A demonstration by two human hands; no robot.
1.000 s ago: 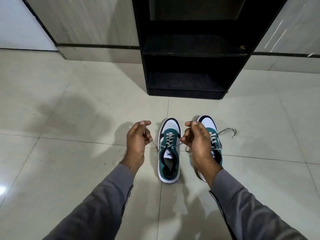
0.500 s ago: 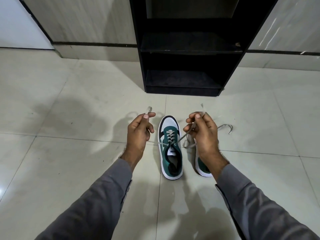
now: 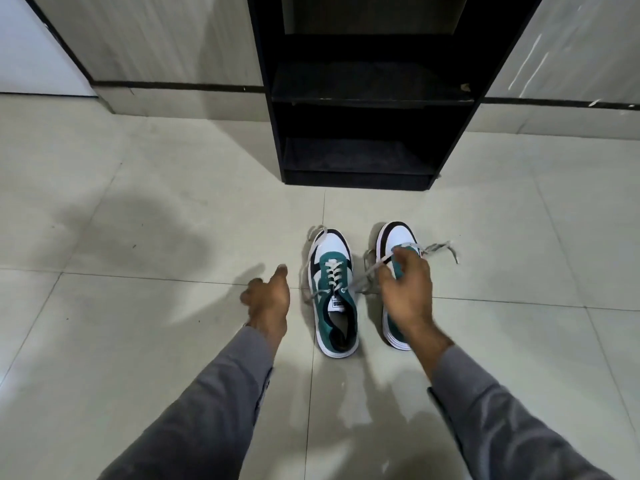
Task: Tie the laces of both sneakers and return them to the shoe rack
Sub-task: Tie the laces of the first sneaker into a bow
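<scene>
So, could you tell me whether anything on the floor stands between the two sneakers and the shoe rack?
Nothing visible does. The left sneaker and right sneaker stand side by side, toes toward the shoe rack, with only bare tile between. Their laces are loose; the right hand holds one.

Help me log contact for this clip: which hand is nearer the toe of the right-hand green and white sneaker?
Right. The right hand hovers over the right-hand green and white sneaker, fingertips just behind its toe, pinching a grey lace. The left hand hangs beyond the other sneaker.
</scene>
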